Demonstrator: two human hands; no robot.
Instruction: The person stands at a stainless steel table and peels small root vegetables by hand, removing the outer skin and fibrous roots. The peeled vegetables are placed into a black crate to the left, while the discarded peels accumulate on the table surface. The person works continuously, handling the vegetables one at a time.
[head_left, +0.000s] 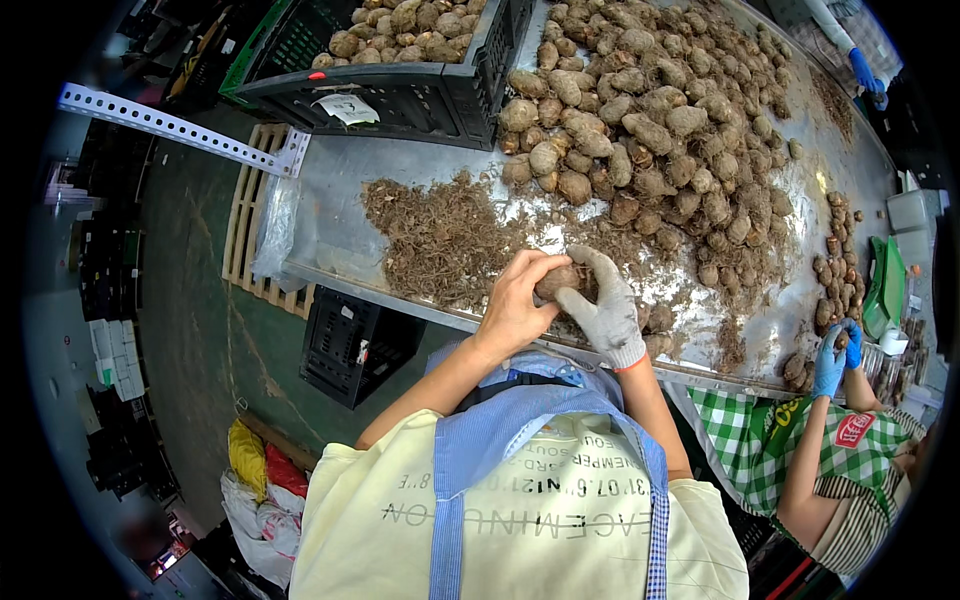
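Observation:
My bare left hand (517, 300) and my right hand (604, 304), in a grey knitted glove, hold one brown taro corm (557, 283) between them above the near edge of the metal table (330, 232). The left fingers curve over its far side, with the thumb at its near side. The gloved thumb and fingers close around it from the right. A mat of shed root fibres (442, 240) lies left of and beyond my hands. A large heap of hairy taro corms (660, 127) spreads beyond and to the right. A few corms (660, 319) lie just right of the glove.
A black plastic crate (420, 97) of corms stands on the table at the far left. Another black crate (341, 345) is below the table edge. At the right, a co-worker's blue-gloved hands (836, 356) hold a corm near a smaller pile (838, 262). Another person stands across the table.

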